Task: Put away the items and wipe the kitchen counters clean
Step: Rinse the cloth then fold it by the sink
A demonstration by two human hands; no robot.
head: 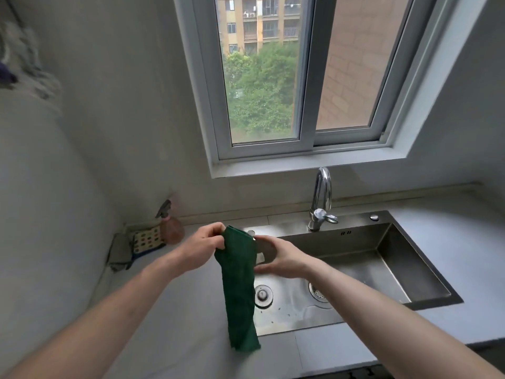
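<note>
A dark green cloth point(239, 288) hangs straight down in front of me, over the left edge of the steel sink point(382, 258). My left hand point(203, 248) pinches its top left corner. My right hand point(284, 259) is just right of the cloth's upper edge, thumb and fingers spread in a wide C and touching the cloth's side; I cannot tell whether it grips. The grey counter point(175, 310) lies below the cloth.
A curved chrome tap point(321, 199) stands behind the sink. In the back left corner sit a brown spray bottle point(170, 225), a patterned cloth point(146, 239) and a grey rag point(120, 251). A window point(289, 77) is above. Counter continues right of the sink.
</note>
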